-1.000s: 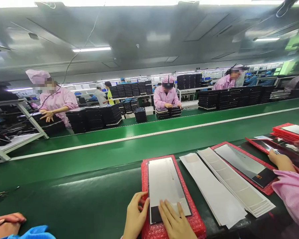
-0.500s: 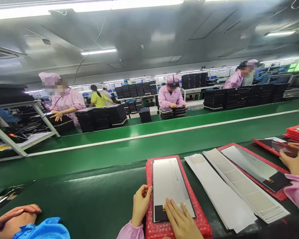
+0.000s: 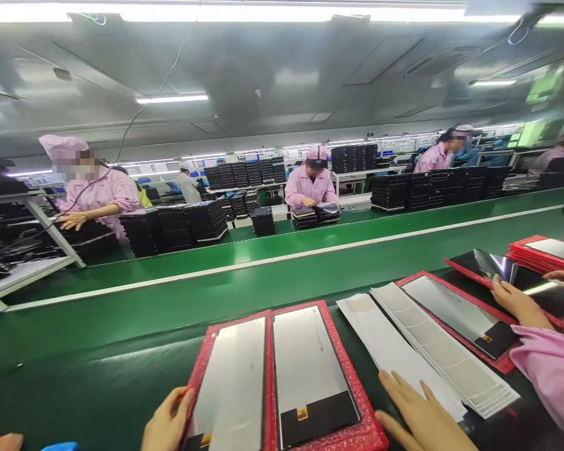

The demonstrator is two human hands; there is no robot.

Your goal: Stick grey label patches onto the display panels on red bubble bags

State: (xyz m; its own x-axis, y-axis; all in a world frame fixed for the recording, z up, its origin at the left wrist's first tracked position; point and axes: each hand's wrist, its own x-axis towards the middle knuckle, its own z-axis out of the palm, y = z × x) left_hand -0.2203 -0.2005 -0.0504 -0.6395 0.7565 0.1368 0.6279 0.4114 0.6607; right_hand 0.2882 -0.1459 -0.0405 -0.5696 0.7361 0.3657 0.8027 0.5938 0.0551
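My left hand point(image 3: 167, 421) is closed on the left edge of a red bubble-wrap sheet, which carries a flat display panel point(image 3: 234, 369) with a silvery back. Directly to its right lies a second display panel point(image 3: 310, 351) on a stack of red bubble wrap point(image 3: 367, 410). This one has a black strip and a small orange connector at its near end. My right hand point(image 3: 420, 413) is open, fingers spread, over the near left side of the white paper strips point(image 3: 395, 351); I cannot tell whether it touches them.
Pale sectioned strips point(image 3: 451, 357) lie right of the white ones. Further right is another panel point(image 3: 455, 313) on red wrap, and a co-worker's hand point(image 3: 519, 304) handling a dark glossy panel. Across the green belt point(image 3: 216, 275), people in pink stand by black stacks point(image 3: 451, 188).
My left hand has brought one wrapped panel leftward, and a second panel now shows beside it. My right hand has left the panel and moved right to the white strips. The view has shifted.
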